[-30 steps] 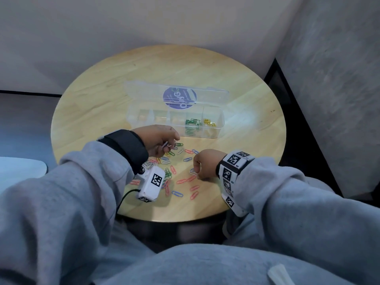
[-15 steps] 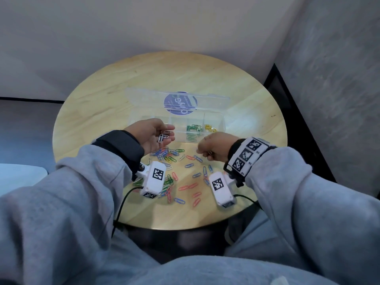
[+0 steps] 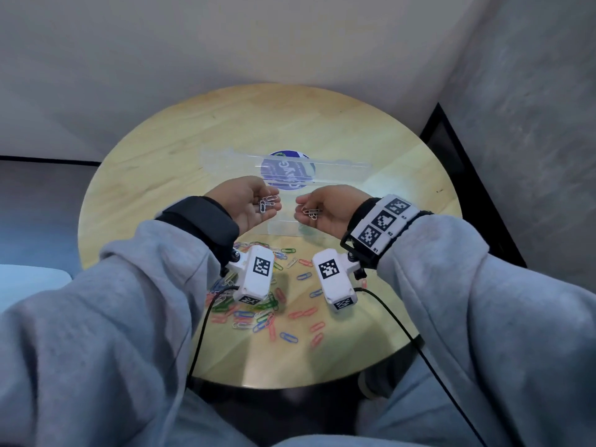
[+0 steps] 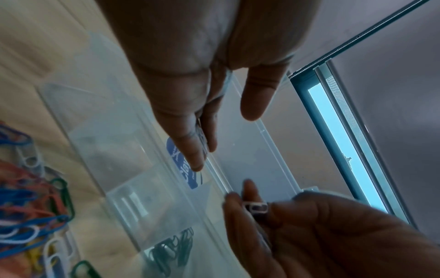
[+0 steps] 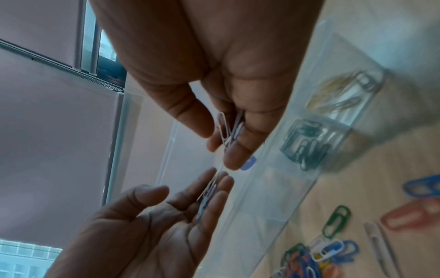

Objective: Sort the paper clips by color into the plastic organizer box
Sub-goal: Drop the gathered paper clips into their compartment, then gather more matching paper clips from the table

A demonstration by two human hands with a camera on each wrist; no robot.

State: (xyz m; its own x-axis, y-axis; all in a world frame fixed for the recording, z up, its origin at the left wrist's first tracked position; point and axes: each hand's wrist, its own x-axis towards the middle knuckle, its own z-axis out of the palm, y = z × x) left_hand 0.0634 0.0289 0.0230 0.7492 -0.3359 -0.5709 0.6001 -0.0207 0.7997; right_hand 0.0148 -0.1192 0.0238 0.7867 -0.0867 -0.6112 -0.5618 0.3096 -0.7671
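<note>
Step in hand (judged): delivery of one colour batch, the white clips, to the box.
Left hand (image 3: 250, 203): palm up, fingers loosely extended, a few white wire paper clips (image 3: 267, 203) lying on the fingers; nothing pinches them.
Right hand (image 3: 325, 206): palm up, fingers curled partly inward around a second small bunch of white clips (image 3: 311, 212); the right wrist view shows thumb and fingers closing on that bunch (image 5: 229, 129).
Clear plastic organizer box (image 3: 283, 225): on the round wooden table (image 3: 154, 169), directly beneath and between the two hands, lid (image 3: 335, 174) open and folded back on the far side.
Box long axis: left to right across the person, parallel to the line joining the two hands.
Filled compartments: green clips (image 5: 304, 144) and, beside them toward the right end, yellow clips (image 5: 333, 94); both lie on the right hand's side.
Vacant compartments (judged): centre and left sections appear free, beneath the left hand.
Nearer hand: the left, for a vacant section.
Next move requirement (judged): tip each palm downward over one vacant section, well clear of the green.
Unsorted pile of red, blue, green and white clips (image 3: 267, 308): on the table, near side of the box, under the wrists.
Risk (judged): loose clips sliding off the flat left fingers.
</note>
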